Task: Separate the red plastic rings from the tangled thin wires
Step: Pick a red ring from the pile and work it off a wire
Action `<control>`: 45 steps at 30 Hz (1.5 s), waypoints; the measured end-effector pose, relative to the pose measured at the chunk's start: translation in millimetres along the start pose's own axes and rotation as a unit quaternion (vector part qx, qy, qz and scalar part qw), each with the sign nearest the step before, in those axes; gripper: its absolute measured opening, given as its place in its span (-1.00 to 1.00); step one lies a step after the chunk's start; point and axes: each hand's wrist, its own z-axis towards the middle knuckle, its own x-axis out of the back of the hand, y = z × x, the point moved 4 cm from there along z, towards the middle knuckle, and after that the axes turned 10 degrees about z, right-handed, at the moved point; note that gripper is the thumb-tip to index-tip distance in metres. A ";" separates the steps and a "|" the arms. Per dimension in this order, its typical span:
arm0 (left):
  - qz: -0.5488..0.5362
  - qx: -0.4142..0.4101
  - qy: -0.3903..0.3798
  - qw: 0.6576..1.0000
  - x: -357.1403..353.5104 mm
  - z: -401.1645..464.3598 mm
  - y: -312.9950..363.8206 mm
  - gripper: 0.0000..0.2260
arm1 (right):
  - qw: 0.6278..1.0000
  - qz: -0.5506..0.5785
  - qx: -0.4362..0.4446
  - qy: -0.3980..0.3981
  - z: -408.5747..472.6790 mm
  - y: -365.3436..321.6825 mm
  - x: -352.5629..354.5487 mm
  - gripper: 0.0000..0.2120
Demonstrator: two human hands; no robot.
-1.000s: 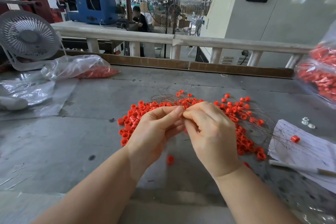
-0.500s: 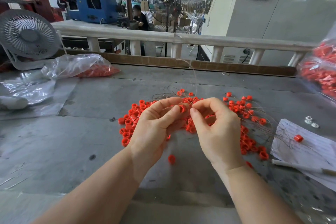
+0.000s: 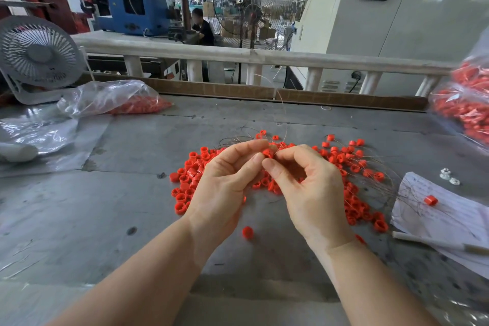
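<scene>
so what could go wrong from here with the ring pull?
1. The left hand pinches a red ring while the right hand pinches the thin wire; its free end arcs upward and may whip.
2. Pulling may drag the tangled wires and scatter the ring pile.
3. The loose ring near the wrists could get knocked away.

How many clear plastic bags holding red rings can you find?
2: one bag lies far left by the white fan; another bag sits at the right edge, partly cut off.
</scene>
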 end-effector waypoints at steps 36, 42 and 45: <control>-0.073 0.008 -0.096 0.993 -7.5 -0.7 1.3 -0.83 | 0.998 -0.019 0.063 -0.025 0.4 -17.7 0.1 -0.83; -0.089 0.022 -0.098 0.991 -8.8 -1.4 2.4 -0.87 | 0.995 -0.047 0.087 -0.011 0.0 -22.5 0.9 -0.83; -0.083 0.018 -0.096 0.992 -8.5 -1.5 2.3 -0.88 | 0.995 -0.052 0.088 -0.012 -0.5 -21.3 1.3 -0.83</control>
